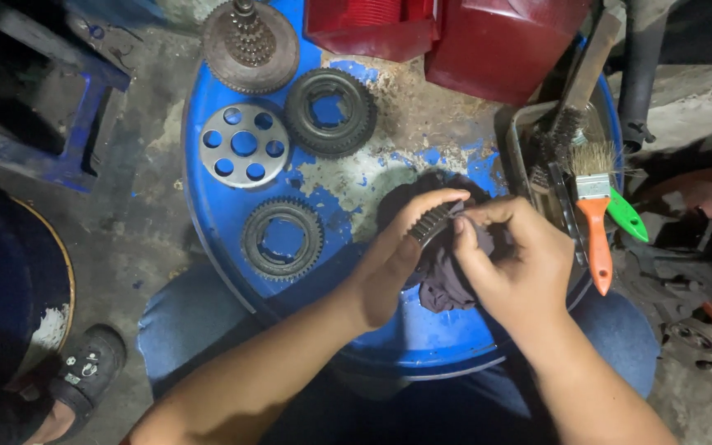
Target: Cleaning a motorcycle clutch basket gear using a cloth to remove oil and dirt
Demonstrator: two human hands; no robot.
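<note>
Item held: one small dark toothed metal gear ring, gripped edge-on by the left hand, fingers curled closed around its rim, thumb beneath. Right hand: fingers pinched shut on a dark purplish cloth rag, pressed against the ring's near face; the rag hangs below both sets of fingertips and touches the work surface. Surface: round blue-painted steel drum top, paint flaked to bare rusty patches, lying directly under both hands. Beyond the left fingers, well apart: one dark toothed ring gear with blue showing through its bore; further out, a grey flat metal disc pierced with round holes, and beside that a thick black toothed gear ring; furthest, a rusty brown stepped gear cluster on a wide toothed wheel. Just beside the right fingers, outward: a shallow metal tray holding an orange-handled paintbrush, a green-handled tool and a wooden-handled wire brush. Far side: two red plastic containers. Both forearms bare; blue-trousered knees flank the drum.
</note>
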